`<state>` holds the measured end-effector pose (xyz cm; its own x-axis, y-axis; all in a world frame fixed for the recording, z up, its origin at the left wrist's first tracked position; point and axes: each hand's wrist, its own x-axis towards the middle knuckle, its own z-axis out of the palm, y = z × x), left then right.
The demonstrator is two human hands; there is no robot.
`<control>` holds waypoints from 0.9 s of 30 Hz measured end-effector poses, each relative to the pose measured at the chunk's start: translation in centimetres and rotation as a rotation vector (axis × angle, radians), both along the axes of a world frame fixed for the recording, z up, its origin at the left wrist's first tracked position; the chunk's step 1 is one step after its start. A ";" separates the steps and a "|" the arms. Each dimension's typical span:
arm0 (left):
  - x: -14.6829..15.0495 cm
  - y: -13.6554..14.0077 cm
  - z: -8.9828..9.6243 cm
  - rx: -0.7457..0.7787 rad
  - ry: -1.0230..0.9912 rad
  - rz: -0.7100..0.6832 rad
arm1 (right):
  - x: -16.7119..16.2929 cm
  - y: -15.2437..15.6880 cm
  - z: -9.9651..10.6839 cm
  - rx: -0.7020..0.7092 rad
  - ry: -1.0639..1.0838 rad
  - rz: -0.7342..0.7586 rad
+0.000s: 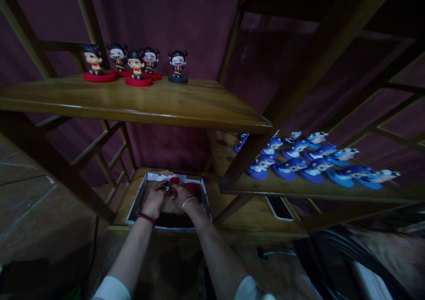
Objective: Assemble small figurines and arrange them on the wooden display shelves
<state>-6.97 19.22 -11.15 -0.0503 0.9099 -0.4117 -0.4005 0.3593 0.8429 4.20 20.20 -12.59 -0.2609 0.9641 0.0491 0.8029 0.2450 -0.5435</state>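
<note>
My left hand [156,198] and my right hand [181,195] meet above a white open cardboard box [205,198] on the low shelf. Closed fingers of the left hand hold a small dark-haired figurine [167,188]. The fingers of the right hand are closed against its other side, and both hands hide much of it. Red round bases [194,187] lie in the box, just behind the right hand. A red beaded bracelet is on my left wrist, and a silver bangle on my right.
Several dark-haired figurines on red bases [138,82] stand on the shelf above [133,103], with one on a black base [178,79]. Rows of blue and purple figurines [317,169] fill the right shelf. A phone [280,208] lies below it. Wooden posts [245,158] frame the shelves.
</note>
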 end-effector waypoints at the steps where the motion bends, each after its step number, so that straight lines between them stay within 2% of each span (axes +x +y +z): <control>1: 0.0 -0.1 0.1 -0.021 0.001 0.016 | 0.0 0.2 0.0 0.010 -0.004 -0.021; 6: -0.1 -0.4 0.6 -0.108 -0.060 0.060 | 0.0 1.0 -0.5 0.054 -0.030 -0.123; 18: -0.4 -0.2 0.0 -0.197 -0.161 0.058 | 0.1 1.2 -1.6 0.073 -0.032 -0.084; 27: -0.7 -0.3 0.2 -0.243 -0.121 0.035 | 0.2 1.6 -1.6 0.085 -0.049 -0.019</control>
<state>-7.65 18.95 -10.99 -0.0173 0.7825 -0.6224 -0.5085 0.5291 0.6794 4.43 21.76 -14.15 -0.2463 0.9619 0.1187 0.8331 0.2727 -0.4812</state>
